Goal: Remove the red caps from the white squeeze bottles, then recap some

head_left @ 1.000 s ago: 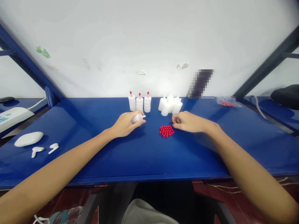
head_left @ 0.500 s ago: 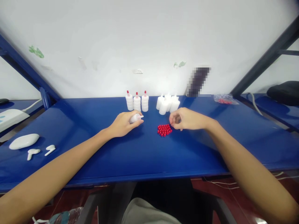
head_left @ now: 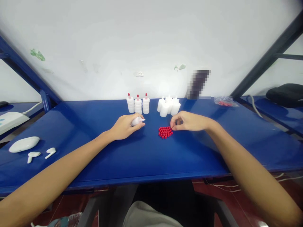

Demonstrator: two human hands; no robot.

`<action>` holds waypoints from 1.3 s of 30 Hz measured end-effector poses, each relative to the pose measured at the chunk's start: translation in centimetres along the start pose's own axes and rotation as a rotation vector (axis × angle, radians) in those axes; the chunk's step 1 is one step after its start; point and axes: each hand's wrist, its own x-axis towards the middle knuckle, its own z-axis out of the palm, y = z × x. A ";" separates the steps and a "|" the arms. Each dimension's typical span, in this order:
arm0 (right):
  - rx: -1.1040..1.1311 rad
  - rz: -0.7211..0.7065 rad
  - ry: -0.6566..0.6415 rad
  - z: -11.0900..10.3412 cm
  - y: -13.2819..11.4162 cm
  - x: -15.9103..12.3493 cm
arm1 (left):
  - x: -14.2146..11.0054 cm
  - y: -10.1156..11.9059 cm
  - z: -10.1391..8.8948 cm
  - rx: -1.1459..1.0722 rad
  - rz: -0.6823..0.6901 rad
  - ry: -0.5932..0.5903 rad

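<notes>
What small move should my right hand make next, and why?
Probably pinch one small red plastic cap with your right hand: its fingertips sit at the cluster's edge, and the white plastic bottle in your left hand has a bare nozzle.

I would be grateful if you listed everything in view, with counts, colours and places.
Red-tipped bottles: three, white, table back
Uncapped bottles: at least four, white, right of those
Held bottle: one, white, left hand
Caps: over twenty, red, table centre
Bag: one, clear with red pieces, back right
Earbuds: two, white, left
Case: one, white, behind them
Device: one, white, far left
Pixelated object: one, dark, against wall
Dark items: two, far sides
Table: one, blue, centre
Left hand: one, around held bottle
Right hand: one, beside caps
</notes>
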 end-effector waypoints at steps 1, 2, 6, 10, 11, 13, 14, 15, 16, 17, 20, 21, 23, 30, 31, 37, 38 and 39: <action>0.006 0.008 -0.012 0.0 0.0 0.0 | 0.0 0.0 0.0 0.002 0.001 0.001; 0.011 0.011 -0.020 0.0 0.1 0.1 | 0.0 0.0 0.0 0.005 0.002 0.001; 0.019 0.006 -0.028 0.0 0.2 0.1 | 0.0 -0.1 0.0 0.035 0.009 -0.004; 0.034 -0.003 -0.033 -0.1 0.4 0.0 | -0.1 -0.1 0.0 0.127 0.035 -0.039; 0.042 -0.001 -0.037 -0.1 0.5 0.0 | -0.1 -0.1 0.0 0.165 0.046 -0.051; 0.076 -0.003 -0.009 0.2 0.7 0.3 | -0.1 0.0 0.0 0.236 0.073 -0.066; 0.101 -0.019 0.051 0.4 0.8 0.5 | -0.1 0.1 0.0 0.262 0.085 -0.066; 0.132 -0.047 0.146 0.7 0.9 0.7 | -0.2 0.2 0.0 0.278 0.092 -0.065; 0.166 -0.084 0.262 1.0 0.9 1.0 | -0.2 0.4 0.1 0.287 0.090 -0.067; 0.202 -0.125 0.377 1.4 0.8 1.2 | -0.2 0.6 0.1 0.292 0.079 -0.071; 0.268 -0.249 0.526 2.8 -0.3 1.6 | -0.4 1.5 0.3 0.272 0.035 -0.089; 0.248 -0.292 0.506 3.3 -1.0 1.6 | -0.5 1.8 0.5 0.251 0.036 -0.091; 0.115 -0.364 0.432 4.5 -2.4 1.5 | -0.7 2.3 0.8 0.193 0.069 -0.085; -0.184 -0.462 0.569 6.6 -4.1 1.4 | -1.1 2.6 1.3 0.053 0.121 -0.044; -0.158 -0.419 0.634 6.2 -3.8 1.4 | -1.1 2.5 1.3 0.057 0.109 -0.048; -0.502 0.193 0.667 2.6 -0.4 1.4 | -1.0 1.8 0.7 0.028 0.111 -0.036; -0.540 0.258 0.623 2.2 0.2 1.4 | -1.0 1.7 0.7 0.024 0.123 -0.031; -0.553 0.299 0.587 2.0 0.7 1.5 | -1.0 1.6 0.6 0.023 0.131 -0.027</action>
